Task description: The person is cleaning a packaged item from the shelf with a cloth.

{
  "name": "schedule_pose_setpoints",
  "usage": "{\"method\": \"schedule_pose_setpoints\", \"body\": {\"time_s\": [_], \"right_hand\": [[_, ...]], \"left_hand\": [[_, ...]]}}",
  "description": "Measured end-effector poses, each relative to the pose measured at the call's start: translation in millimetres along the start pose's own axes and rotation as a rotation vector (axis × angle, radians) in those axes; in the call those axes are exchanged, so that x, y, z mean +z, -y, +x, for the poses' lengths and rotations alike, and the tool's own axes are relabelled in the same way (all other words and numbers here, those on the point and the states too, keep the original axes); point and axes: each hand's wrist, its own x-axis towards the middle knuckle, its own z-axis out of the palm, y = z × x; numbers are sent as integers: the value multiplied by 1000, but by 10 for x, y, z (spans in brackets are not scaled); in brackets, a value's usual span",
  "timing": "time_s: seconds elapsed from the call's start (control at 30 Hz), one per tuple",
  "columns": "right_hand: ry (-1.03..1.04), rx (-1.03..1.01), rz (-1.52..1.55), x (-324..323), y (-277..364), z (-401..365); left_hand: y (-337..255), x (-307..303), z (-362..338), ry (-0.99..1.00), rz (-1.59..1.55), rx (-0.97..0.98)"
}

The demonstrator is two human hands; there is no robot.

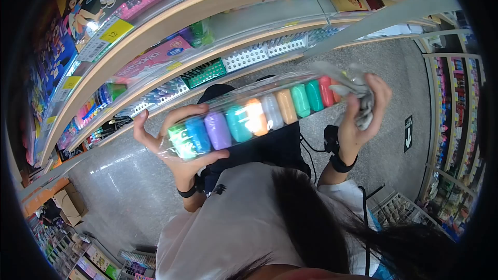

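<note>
A long clear plastic package [239, 122] holds a row of several coloured blocks, from green and blue at the left to red and orange at the right. My left hand [179, 145] grips its left end, thumb below and fingers above. At the other end my right hand [365, 106] is closed on a crumpled grey-white cloth [363, 101], beside the package's right end. Whether the right fingers also hold the plastic is hidden by the cloth. The package slants up to the right in front of my body.
Curved shelves [202, 5] with price tags run across the top and left, holding boxes and green and white baskets [207, 74]. Another stocked shelf [451, 124] stands at the right. On the grey floor is an arrow sign [408, 133]; a cardboard box [70, 205] sits lower left.
</note>
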Motion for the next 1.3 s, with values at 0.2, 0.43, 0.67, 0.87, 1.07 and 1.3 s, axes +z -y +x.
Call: {"method": "schedule_pose_setpoints", "body": {"time_s": [0.2,0.43,0.67,0.87,1.07,1.3], "right_hand": [[-1,128,-267,151,52,-286],[112,97,18,317,490,-234],[264,-306,397,811,1230,-360],[344,-272,199,538,781,-176],[65,72,-233,183,51,-153],[212,-169,213,433,545,-211]], "left_hand": [[-60,-15,90,112,28,-38],[-78,-32,59,192,106,-43],[-102,84,-20,-85,-402,-317],[-52,-103,30,11,-47,-111],[-37,-104,76,116,51,-58],[-73,-14,53,63,6,-162]]}}
